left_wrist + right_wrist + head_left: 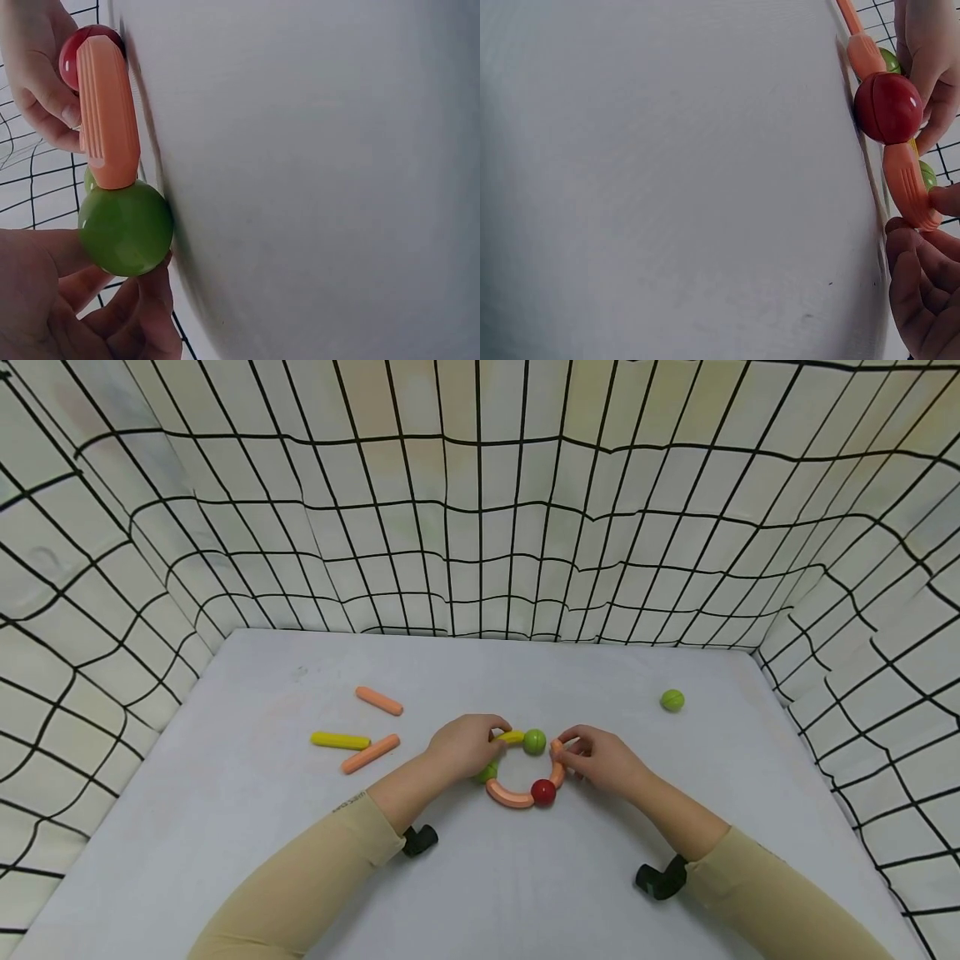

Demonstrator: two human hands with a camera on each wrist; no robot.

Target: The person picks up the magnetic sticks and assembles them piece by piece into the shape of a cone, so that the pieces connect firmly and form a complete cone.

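Observation:
A ring of balls and curved sticks lies near the middle of the table. My left hand (467,745) pinches the curved yellow stick (513,737) at its upper left, close by a green ball (126,228) partly hidden under the hand in the head view. Opposite, my right hand (606,760) pinches the upper end of a curved orange stick (909,184), whose lower end meets a red ball (889,107). Another curved orange stick (510,796) runs between the red ball and that green ball. A second green ball (535,742) sits at the yellow stick's right end, apart from the right-hand orange stick.
To the left lie two straight orange sticks, one farther back (379,701) and one nearer (371,754), beside a straight yellow stick (341,741). A loose green ball (672,700) is at the back right. Black netting over white walls borders the white table (517,893).

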